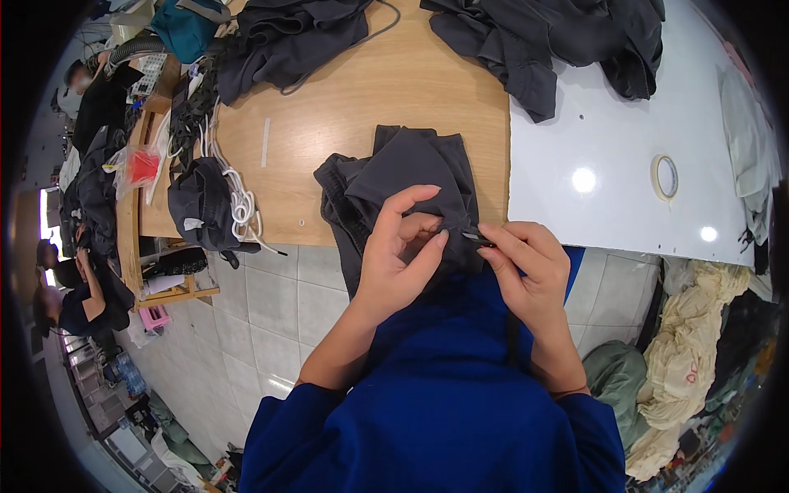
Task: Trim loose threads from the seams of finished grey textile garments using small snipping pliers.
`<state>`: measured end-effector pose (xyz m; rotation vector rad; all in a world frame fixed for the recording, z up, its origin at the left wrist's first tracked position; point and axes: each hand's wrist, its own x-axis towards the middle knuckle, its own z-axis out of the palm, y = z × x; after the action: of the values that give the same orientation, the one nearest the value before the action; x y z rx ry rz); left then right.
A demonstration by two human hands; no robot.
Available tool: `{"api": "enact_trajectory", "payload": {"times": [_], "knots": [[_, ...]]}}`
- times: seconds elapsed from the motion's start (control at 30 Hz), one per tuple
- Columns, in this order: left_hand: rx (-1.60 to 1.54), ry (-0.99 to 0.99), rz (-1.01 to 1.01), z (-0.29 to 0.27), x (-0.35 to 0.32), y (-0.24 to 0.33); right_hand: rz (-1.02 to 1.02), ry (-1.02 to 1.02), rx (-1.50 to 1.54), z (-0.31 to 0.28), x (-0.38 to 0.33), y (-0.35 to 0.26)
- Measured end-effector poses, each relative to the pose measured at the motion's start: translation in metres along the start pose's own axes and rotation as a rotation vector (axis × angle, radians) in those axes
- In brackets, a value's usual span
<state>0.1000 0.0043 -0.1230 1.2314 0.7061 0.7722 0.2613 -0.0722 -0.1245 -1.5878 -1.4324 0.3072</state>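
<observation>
A dark grey garment [411,177] with a gathered elastic edge lies bunched at the table's near edge, part of it hanging over. My left hand [398,251] pinches a bit of its cloth between thumb and fingers, the index finger raised. From the right, my right hand [530,261] grips a small dark tool with a shiny tip [475,237], held against the same spot of cloth. It looks like thread snips, though the fingers cover most of it.
More dark garments [292,41] lie along the table's far side. A roll of tape [664,177] rests on the white board at right. White cord [240,201] and a dark bundle [201,201] sit at left. Cream cloth [682,353] is heaped right of me. Other people are at far left.
</observation>
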Motion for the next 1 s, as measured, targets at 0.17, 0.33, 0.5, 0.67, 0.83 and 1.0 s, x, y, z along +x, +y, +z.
{"api": "enact_trajectory", "payload": {"times": [0.17,0.33,0.5,0.67,0.83,1.0], "knots": [[0.069,0.005,0.01,0.0,-0.001,0.0,-0.015,-0.005,-0.005,0.001,0.0,0.0],[0.111,-0.001,0.018,0.0,-0.001,0.0,-0.027,-0.011,-0.02,-0.001,0.001,-0.001],[0.101,-0.001,0.019,0.001,0.0,-0.001,-0.063,-0.012,-0.053,-0.001,0.001,0.002],[0.099,-0.004,0.016,0.002,0.001,0.001,-0.065,-0.012,-0.052,-0.002,0.002,0.003],[0.121,-0.01,0.009,0.002,0.001,0.001,-0.065,0.001,-0.043,-0.001,0.0,0.006],[0.089,-0.027,-0.004,0.001,0.002,-0.001,0.17,0.038,0.286,-0.001,0.0,0.002]]}}
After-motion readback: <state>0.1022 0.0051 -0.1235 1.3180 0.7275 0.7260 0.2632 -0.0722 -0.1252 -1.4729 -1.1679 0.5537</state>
